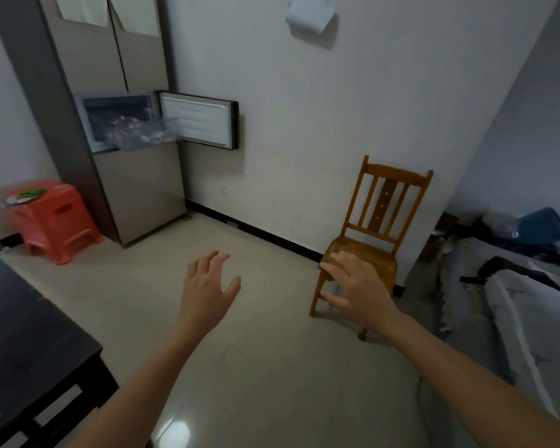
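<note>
Bare hands spread wide and empty, left hand (207, 286) over floor (272, 376), right hand (358, 286) before wooden chair (389, 202)

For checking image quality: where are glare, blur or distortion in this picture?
Head view: glare spot on the floor near the bottom edge; wide lens tilts the fridge and wall lines; left hand and right hand look slightly soft; light dim.

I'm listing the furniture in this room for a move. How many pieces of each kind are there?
wooden chair: 1
red plastic stool: 1
dark table: 1
fridge: 1
Total: 4
</note>
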The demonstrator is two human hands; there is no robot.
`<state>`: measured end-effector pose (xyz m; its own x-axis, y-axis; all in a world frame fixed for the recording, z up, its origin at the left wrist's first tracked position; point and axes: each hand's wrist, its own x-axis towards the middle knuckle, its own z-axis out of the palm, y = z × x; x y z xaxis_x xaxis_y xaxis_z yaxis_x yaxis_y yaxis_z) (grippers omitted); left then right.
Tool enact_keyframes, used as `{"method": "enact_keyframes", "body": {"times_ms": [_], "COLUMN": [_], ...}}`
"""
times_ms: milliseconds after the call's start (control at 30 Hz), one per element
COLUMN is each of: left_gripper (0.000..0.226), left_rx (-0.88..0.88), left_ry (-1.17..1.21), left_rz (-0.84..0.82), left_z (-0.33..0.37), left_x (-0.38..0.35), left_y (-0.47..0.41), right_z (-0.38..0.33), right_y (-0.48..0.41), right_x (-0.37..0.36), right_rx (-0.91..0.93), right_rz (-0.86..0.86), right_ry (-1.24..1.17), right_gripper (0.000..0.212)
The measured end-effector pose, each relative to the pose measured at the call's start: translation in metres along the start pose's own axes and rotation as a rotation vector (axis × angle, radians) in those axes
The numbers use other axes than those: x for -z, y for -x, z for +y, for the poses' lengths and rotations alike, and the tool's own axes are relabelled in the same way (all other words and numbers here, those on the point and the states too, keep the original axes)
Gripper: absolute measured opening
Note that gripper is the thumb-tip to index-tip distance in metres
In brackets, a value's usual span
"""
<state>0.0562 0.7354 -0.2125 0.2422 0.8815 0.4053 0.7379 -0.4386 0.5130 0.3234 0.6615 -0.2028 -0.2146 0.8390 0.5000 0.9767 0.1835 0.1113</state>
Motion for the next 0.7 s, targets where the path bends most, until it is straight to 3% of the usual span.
{"method": "enact_keyframes", "body": {"times_ms": [67, 233, 400, 700], "left_gripper": [0.055, 0.072, 0.068, 0.059], "left_rx": [-0.002, 0.007, 0.034, 0.166], "left_ry": [-0.015, -0.047, -0.087, -0.156], "left_rz": [-0.004, 0.040, 0.087, 0.162], "left_z": [0.011, 0.053, 0.083, 0.072], "left_x": [-0.015, -0.066, -0.104, -0.126], "left_y": [-0.013, -0.064, -0.111, -0.161], "right_z": [0.020, 0.107, 0.181, 0.229], "right_y": [-0.007, -0.036, -0.068, -0.126], "right_x": [-0.005, -0.023, -0.044, -0.106], "right_rx": [0.005, 0.058, 0.087, 0.164], "right_rz": [0.003, 0.022, 0.048, 0.053], "right_ry": [-0.015, 0.009, -0.045, -0.183], "right_gripper": [0.050, 0.050, 0.048, 0.048]}}
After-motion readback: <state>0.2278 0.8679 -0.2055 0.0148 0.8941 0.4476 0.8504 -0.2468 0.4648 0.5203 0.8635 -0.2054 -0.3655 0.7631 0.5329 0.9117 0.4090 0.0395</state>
